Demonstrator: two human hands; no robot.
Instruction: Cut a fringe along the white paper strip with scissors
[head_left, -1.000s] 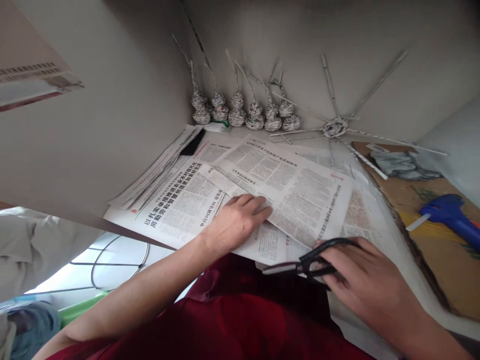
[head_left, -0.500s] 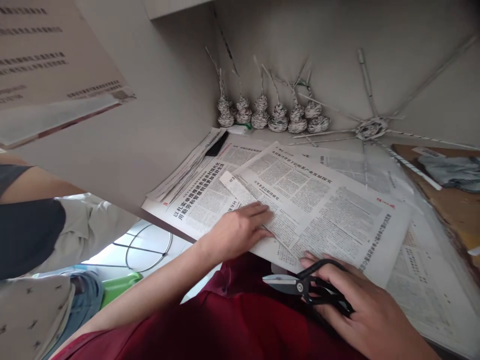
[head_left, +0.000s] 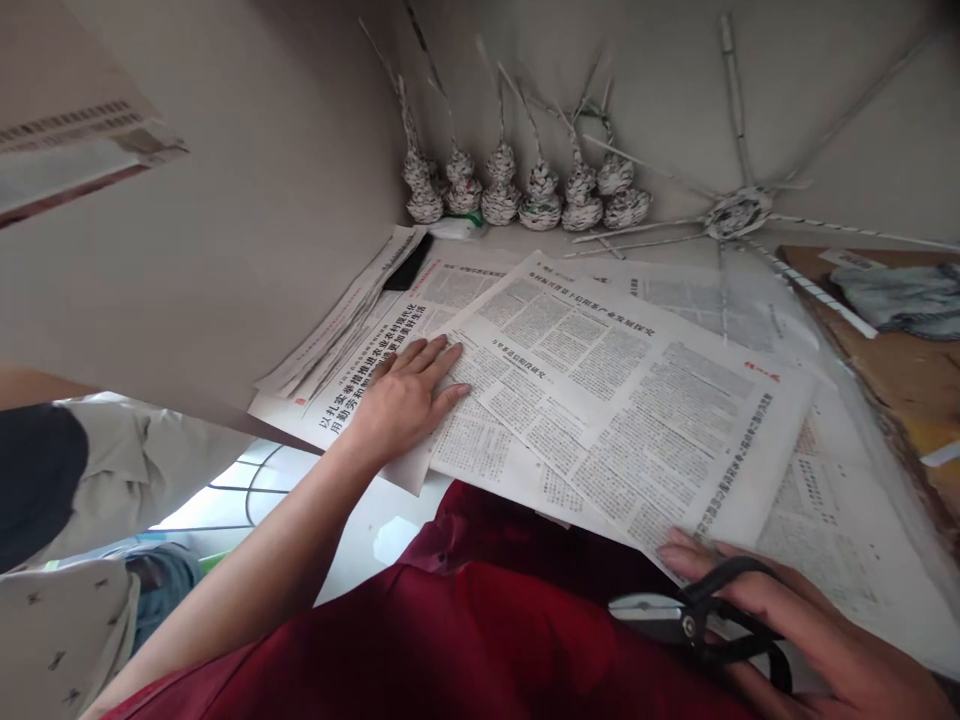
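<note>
My left hand point(head_left: 405, 400) lies with fingers stretched out over the left corner of a newspaper sheet point(head_left: 607, 360) and the newspaper underneath. My right hand point(head_left: 825, 640) has a pair of scissors point(head_left: 690, 625) with black handles in its grip, the blades pointing left, closed together or nearly so, above my red clothing. Its fingertips touch the front edge of the same sheet. A long crease or cut line runs slantwise across that sheet; which of the two, I cannot tell. More newspaper point(head_left: 817, 540) is spread beneath it.
Several woven paper gourds point(head_left: 501, 190) line the back wall. A star-shaped paper weave point(head_left: 739, 212) with long spokes leans beside them. Stacked newspapers point(head_left: 352, 300) lie against the left panel, and a cardboard piece point(head_left: 892, 350) is at right. Another person's sleeve point(head_left: 37, 480) shows at far left.
My left hand has slid left across the newspaper to the sheet's left corner, its fingers flatter. My right hand has moved right and lower with the scissors. The camera view has shifted somewhat.
</note>
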